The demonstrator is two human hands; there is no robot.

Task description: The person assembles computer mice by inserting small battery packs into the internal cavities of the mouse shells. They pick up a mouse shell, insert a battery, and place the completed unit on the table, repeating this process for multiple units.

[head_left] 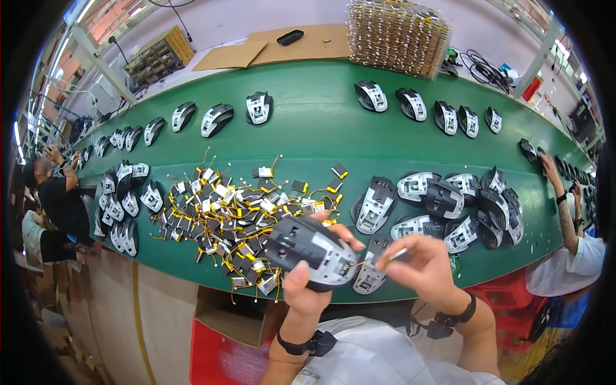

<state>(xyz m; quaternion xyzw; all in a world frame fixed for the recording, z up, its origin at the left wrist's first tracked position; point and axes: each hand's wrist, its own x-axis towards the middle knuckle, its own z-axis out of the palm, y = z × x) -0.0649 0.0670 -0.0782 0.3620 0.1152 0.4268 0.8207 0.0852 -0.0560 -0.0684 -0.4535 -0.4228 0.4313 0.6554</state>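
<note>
My left hand [303, 292] is wrapped round a black and grey computer mouse [321, 256], held above the bench edge with its inner slots showing. Close by on the right, the fingers of my right hand [428, 268] pinch a small battery [398, 255], mostly hidden by the fingertips. A thin orange wire [359, 263] runs from it to the mouse's grey face. Behind my left hand spreads a heap of small silver and black batteries [221, 215] with yellow wires. Another mouse [371, 269] lies on the bench beneath my right fingers.
More mice are clustered right [444, 197] and left [130, 199]; others form a row along the green bench [308, 138]. A stack of trays [398, 38] stands at the back. Co-workers sit left [61, 202] and right [568, 250]. Below is a red crate [208, 353].
</note>
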